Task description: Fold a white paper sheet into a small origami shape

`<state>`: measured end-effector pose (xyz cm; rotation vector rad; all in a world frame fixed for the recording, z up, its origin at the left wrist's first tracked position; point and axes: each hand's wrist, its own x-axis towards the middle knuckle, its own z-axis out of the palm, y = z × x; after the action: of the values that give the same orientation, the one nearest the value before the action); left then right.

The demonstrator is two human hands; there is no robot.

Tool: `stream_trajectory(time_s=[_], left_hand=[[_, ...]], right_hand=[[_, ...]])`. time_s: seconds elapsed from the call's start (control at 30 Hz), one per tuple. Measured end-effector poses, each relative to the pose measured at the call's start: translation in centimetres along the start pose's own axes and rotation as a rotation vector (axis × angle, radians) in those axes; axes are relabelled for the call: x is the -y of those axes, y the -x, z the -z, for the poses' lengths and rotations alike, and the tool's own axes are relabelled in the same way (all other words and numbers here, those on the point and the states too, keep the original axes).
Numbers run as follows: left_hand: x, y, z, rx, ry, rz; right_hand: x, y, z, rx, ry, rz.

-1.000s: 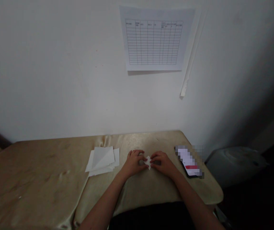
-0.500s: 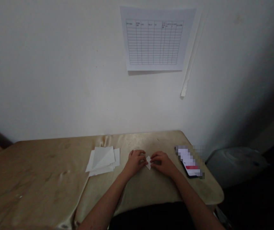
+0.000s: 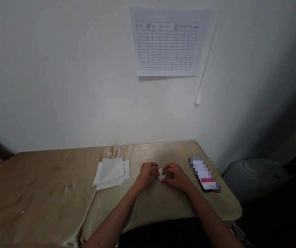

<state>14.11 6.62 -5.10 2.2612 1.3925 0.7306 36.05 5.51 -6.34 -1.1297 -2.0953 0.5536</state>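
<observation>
Between my hands, at the middle of the table, is a small folded piece of white paper. My left hand pinches its left side, with curled fingers and the thumb at its edge. On the other side my right hand grips the paper between thumb and fingertips, the thumb low near its bottom corner. Parts of the paper are hidden behind the fingers. Left of my left hand lies a loose pile of white paper sheets, the top one with a diagonal crease.
A phone with its screen lit lies right of my right hand. The table wears a shiny gold-brown cover and stands against a white wall. A printed grid sheet hangs there. A pale plastic container stands beyond the table's right end.
My right thumb has shifted down toward the paper's lower corner, and the right fingertips have moved slightly left over it. My left hand has edged slightly right. The pile and phone stay put.
</observation>
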Motion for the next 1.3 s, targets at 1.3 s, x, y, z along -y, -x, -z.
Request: stream_trajectory(time_s=[1.3], left_hand=[[-0.3, 0.1, -0.3, -0.024, -0.106, -0.047]], right_hand=[[0.3, -0.4, -1.0, -0.090, 0.171, -0.011]])
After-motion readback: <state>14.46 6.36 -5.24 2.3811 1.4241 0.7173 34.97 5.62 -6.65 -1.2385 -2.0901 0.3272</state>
